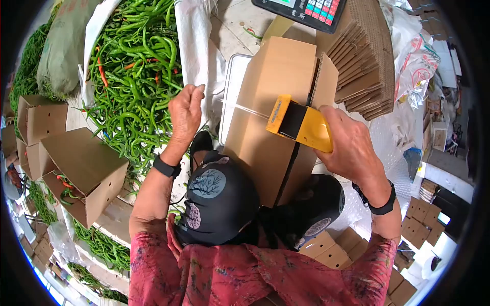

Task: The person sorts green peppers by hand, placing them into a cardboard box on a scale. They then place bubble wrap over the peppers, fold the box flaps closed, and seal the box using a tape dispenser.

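A brown cardboard box stands between my knees, a dark gap running along its top between the flaps. My right hand is wrapped round a yellow tape dispenser held over the box top. From the dispenser a strip of clear tape stretches left past the box edge. Its far end leads to my left hand, whose fingers are pinched together beside the box. The exact tape end in those fingers is too small to see clearly.
Green chili peppers with a few red ones fill a white sack at the left. An open carton stands below them. Flattened cardboard is stacked at the right, near a scale display. A white tray lies beside the box.
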The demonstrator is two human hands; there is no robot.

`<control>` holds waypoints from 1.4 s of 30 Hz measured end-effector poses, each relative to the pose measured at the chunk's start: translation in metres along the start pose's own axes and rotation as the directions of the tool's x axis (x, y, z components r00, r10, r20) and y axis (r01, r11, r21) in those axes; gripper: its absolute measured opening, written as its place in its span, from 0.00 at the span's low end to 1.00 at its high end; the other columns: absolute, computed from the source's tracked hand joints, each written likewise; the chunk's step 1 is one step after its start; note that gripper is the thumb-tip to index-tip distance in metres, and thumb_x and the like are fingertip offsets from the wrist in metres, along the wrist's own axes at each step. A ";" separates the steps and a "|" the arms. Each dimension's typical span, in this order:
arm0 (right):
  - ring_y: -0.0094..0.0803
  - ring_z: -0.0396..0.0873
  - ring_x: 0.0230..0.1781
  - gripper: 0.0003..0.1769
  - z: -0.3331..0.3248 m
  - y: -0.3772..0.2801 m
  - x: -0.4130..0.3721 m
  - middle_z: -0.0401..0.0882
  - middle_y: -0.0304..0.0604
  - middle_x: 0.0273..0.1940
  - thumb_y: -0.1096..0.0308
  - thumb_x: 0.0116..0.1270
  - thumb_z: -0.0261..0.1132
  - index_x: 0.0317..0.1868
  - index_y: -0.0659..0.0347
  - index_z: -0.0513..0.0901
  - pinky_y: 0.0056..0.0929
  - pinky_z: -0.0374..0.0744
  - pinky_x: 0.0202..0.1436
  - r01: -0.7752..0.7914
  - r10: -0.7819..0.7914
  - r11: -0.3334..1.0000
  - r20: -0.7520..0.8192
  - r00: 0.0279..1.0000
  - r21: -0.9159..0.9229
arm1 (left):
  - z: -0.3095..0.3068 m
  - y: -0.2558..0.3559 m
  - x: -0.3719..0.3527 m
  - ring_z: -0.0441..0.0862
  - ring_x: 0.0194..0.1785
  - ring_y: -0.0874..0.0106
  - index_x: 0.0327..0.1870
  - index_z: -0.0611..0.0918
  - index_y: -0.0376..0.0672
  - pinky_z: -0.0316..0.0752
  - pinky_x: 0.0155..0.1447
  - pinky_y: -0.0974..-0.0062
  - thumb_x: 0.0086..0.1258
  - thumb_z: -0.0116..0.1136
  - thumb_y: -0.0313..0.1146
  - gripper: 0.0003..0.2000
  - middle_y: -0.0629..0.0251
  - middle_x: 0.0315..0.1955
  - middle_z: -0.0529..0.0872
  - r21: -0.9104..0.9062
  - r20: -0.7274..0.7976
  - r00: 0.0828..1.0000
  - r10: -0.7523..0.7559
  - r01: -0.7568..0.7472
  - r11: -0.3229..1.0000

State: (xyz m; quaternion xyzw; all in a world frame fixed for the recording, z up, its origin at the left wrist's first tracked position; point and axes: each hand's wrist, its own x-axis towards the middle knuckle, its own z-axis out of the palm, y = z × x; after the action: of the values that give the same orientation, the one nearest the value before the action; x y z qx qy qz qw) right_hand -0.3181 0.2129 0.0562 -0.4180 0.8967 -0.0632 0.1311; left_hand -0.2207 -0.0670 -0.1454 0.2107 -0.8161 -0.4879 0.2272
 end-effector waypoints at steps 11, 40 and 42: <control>0.55 0.79 0.42 0.36 0.011 0.005 0.007 0.78 0.55 0.40 0.76 0.42 0.76 0.54 0.60 0.70 0.43 0.79 0.42 -0.077 0.071 0.995 0.101 0.992 0.055 | 0.086 -0.022 -0.032 0.78 0.30 0.44 0.32 0.74 0.39 0.72 0.32 0.51 0.75 0.51 0.36 0.11 0.45 0.24 0.79 0.195 0.323 0.946 0.028 -0.095 0.976; 0.50 0.81 0.33 0.31 0.032 0.035 -0.012 0.76 0.50 0.37 0.65 0.49 0.73 0.53 0.60 0.71 0.42 0.78 0.31 0.056 -0.029 0.982 -0.149 0.988 0.183 | 0.183 0.148 0.100 0.63 0.72 0.57 0.65 0.74 0.55 0.60 0.69 0.52 0.71 0.56 0.48 0.23 0.61 0.67 0.70 -0.234 0.563 0.163 0.811 -0.909 0.345; 0.49 0.81 0.32 0.30 0.036 0.043 -0.018 0.76 0.49 0.36 0.65 0.49 0.72 0.52 0.60 0.71 0.42 0.78 0.31 0.056 -0.021 0.977 -0.168 0.985 0.207 | 0.199 0.144 0.094 0.61 0.73 0.58 0.64 0.74 0.58 0.60 0.68 0.53 0.70 0.57 0.50 0.23 0.64 0.68 0.69 -0.228 0.672 0.090 0.736 -0.920 0.320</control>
State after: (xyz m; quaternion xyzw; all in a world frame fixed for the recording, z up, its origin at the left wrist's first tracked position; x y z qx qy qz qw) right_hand -0.3276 0.2544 0.0154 -0.4123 0.8845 -0.1949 0.0986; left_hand -0.4283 0.0818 -0.0853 -0.4592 -0.8576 -0.1982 0.1203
